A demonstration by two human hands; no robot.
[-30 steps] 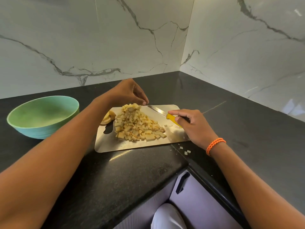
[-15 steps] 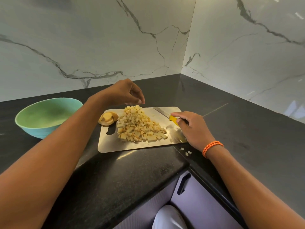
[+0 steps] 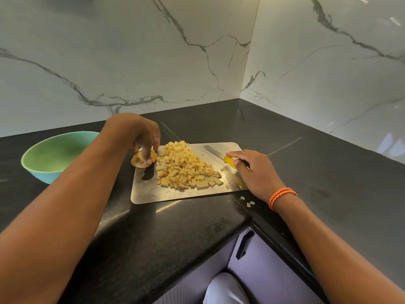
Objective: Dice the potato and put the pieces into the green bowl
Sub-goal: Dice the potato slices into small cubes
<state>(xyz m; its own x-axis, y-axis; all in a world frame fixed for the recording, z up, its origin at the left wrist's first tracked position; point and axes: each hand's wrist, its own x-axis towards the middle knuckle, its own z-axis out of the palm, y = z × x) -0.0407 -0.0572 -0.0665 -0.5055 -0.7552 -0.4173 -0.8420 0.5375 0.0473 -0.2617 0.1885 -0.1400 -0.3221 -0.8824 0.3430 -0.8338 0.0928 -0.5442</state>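
Head view shows your left hand [image 3: 143, 137] pinching the last potato piece [image 3: 140, 160] beside the diced pile [image 3: 186, 167], right hand [image 3: 252, 170] gripping the knife [image 3: 221, 156]; next, likely dice it, then fill the green bowl [image 3: 54, 154].

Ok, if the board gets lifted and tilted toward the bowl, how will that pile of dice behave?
The board looks like thin, shiny metal, so it is probably stiff and slick; the dice would likely slide off in a rush. The pile is loose and heaped, so some pieces may scatter, as a few already have onto the counter. The left hand is on the potato end, not the board.
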